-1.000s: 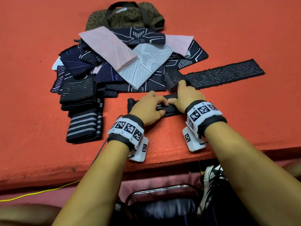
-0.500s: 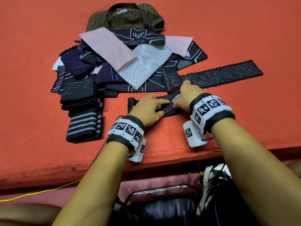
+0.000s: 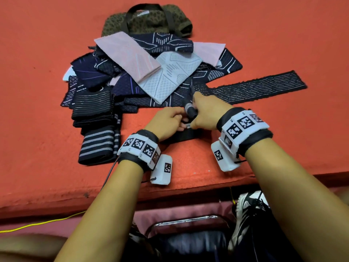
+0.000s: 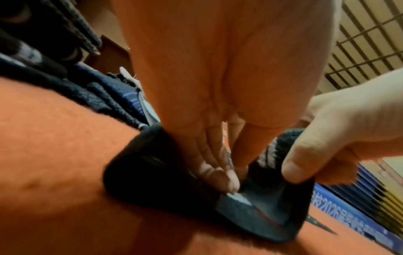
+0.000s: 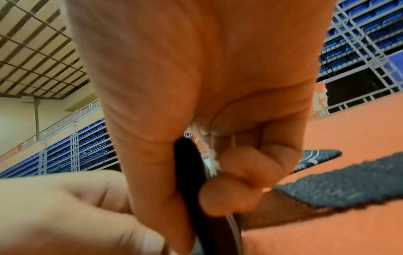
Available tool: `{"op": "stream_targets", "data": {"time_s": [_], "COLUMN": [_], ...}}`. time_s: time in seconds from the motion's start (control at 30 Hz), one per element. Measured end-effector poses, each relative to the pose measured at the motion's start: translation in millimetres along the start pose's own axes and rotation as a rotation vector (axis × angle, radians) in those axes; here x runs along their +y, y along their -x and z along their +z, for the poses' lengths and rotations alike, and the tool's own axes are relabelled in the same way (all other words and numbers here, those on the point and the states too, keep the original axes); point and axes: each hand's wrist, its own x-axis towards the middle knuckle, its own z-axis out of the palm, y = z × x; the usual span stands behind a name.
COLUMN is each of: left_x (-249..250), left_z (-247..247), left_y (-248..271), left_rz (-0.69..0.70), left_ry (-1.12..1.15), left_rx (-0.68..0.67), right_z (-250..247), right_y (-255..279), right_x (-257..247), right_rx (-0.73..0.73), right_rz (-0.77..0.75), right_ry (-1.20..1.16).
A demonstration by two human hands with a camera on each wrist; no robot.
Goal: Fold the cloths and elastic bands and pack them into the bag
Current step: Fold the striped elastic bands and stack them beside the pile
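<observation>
Your right hand [image 3: 205,112] has come up off the counter [image 3: 283,148] since a second ago, lifting one end of the black band [image 3: 186,136] with it. That end stands nearly upright, pinched between your thumb and curled fingers, with pale stripes showing on it. Your left hand [image 3: 166,123] pinches the band low down, where the rest lies flat and dark on the counter. Behind it sit the cloth pile [image 3: 170,76] and the spotted bag [image 3: 147,21].

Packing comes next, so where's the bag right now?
In the head view, the leopard-print bag lies on the far side of the red table, slightly left of centre, just behind the cloth pile.
</observation>
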Motion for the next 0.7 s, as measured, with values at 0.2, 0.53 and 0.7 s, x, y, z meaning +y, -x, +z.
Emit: {"op": "stream_targets", "data": {"time_s": [0.2,0.53,0.7], "left_x": [14,-2,-4], "left_z": [-14,-38,-42], "left_y": [15,23,26], "left_rz": [-0.167,-0.121,-0.175], "left_ry": [0.314,-0.189,-0.252], "left_rx": [0.204,0.352,0.359], "right_z": [31,29,31], "right_y": [-6,-12,-16], "right_x": [-13,-14,-15], "right_rx": [-0.006,-0.075,-0.021], "right_rz": [-0.082,-0.174,-0.196], "right_ry": [-0.012,-0.25,-0.182]}}
